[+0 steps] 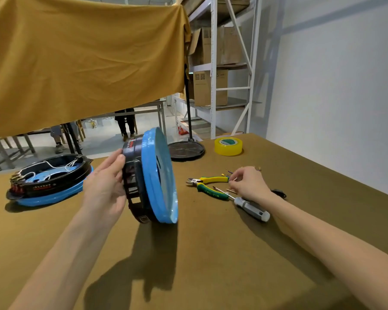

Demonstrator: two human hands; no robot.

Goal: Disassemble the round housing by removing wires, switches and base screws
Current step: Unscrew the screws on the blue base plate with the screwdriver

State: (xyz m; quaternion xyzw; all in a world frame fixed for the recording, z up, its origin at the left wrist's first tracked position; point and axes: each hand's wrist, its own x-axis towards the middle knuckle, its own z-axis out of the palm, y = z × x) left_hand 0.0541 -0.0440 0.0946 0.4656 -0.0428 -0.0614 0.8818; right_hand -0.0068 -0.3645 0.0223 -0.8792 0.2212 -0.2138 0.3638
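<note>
The left hand [103,186] holds the housing [150,175] up on edge at the middle of the desk [211,253], fingers [115,161] curled over the black slotted rim, thumb side toward the camera, the blue base plate facing right. The housing stands tilted, its lower edge on or just above the desk; I cannot tell which. Over on the right, the right hand [249,184] is down by the tools, fingers narrow, pinching something small and thin at the tips, too small to make out. Just beside that hand lie the cutters [207,184] with yellow-green grips and a screwdriver [251,208] with a grey handle, its shaft crossing near the cutters. Small bits of wire [227,172] sit near the fingertips. At far left a 2nd housing [49,180] lies flat, white wires looped inside. Farther back sit a black disc [186,149] and a roll of tape [228,146].
</note>
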